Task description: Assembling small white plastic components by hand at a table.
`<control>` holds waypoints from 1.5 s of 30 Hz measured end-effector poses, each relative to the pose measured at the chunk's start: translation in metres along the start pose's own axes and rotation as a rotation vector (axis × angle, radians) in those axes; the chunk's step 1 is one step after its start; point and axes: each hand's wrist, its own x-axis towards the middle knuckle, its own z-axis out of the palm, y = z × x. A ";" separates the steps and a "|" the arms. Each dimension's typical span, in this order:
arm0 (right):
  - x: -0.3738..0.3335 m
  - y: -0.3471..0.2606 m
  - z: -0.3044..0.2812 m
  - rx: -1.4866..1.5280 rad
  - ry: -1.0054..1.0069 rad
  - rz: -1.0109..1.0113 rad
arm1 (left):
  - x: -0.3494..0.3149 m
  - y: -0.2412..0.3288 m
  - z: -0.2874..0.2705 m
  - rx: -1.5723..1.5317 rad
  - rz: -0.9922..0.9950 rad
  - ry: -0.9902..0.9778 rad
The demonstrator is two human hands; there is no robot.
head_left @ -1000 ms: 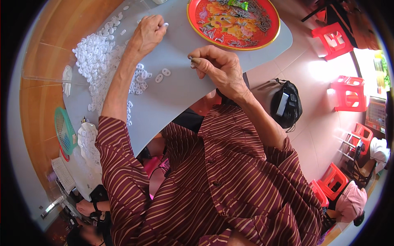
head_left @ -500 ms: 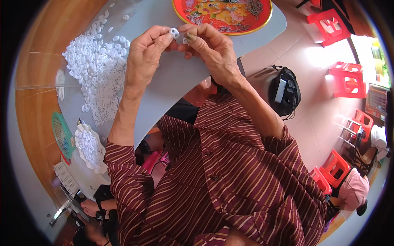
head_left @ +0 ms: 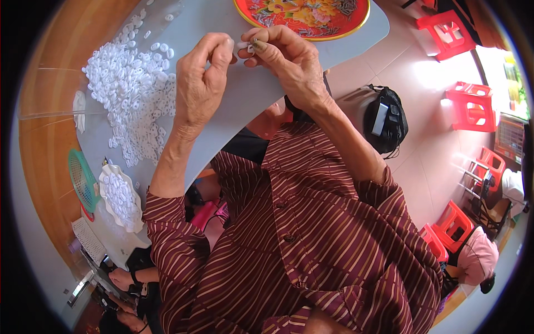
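My right hand (head_left: 295, 67) pinches a small white plastic piece (head_left: 243, 45) between thumb and fingers; part of another white bit shows by the thumb. Close beside it on the left, my left hand (head_left: 201, 83) is closed, its thumb against the curled fingers; whatever is inside is hidden. Both hands are above the grey table (head_left: 233, 106). To their left lies a big heap of white plastic pieces (head_left: 122, 78), oval ones with holes at the back and thinner ones nearer me. A red flowered tray (head_left: 320, 38) with small grey metal pieces is beyond my right hand.
A wavy-edged white dish (head_left: 137, 214) of white pieces and a green basket (head_left: 83, 181) stand at left. Another person's hand (head_left: 120, 279) shows lower left. On the floor at right are a black bag (head_left: 385, 122) and several red stools (head_left: 471, 108).
My left hand has drawn back slightly from the right and turned; the two-holed white oval it held is no longer visible there. My right hand keeps its pinch.
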 end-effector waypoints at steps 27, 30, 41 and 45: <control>-0.004 -0.004 0.007 -0.266 0.033 -0.024 | 0.010 -0.014 -0.007 -0.521 -0.344 -0.176; -0.005 -0.004 0.007 -0.274 0.032 -0.024 | 0.012 -0.016 -0.010 -0.336 -0.284 -0.189; -0.005 0.000 0.007 -0.275 0.068 -0.076 | 0.008 -0.009 -0.008 -0.280 -0.241 -0.144; -0.005 -0.002 0.008 -0.290 0.074 -0.070 | 0.006 -0.016 -0.004 -0.400 -0.239 -0.079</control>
